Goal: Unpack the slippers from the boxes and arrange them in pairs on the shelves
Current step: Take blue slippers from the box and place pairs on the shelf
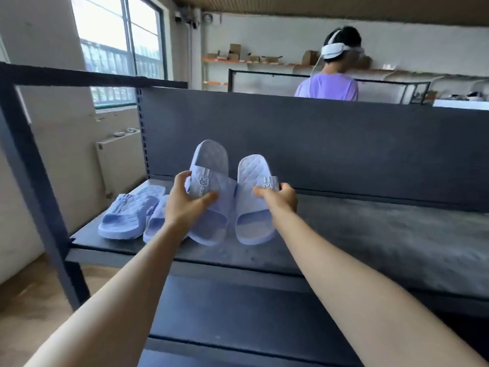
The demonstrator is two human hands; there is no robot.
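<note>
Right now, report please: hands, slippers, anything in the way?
Left hand grips left slipper, right hand grips right slipper. Both tilted over shelf. Placed pair lies close on the left.

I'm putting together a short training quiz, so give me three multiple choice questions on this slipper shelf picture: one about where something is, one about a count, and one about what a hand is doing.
1. Where on the shelf does the resting pair of slippers lie?
A. its left end
B. its right end
C. its middle

2. How many pale blue slippers are in view?
A. two
B. four
C. six

3. What is the left hand doing?
A. hanging idle
B. gripping a slipper
C. pressing flat on the shelf

Key:
1 A, the pair sits by the shelf's left corner.
2 B, two rest on the shelf, plus the left-hand slipper and the right-hand slipper, which the right hand holds.
3 B, its fingers and thumb curl round the strap.
</note>
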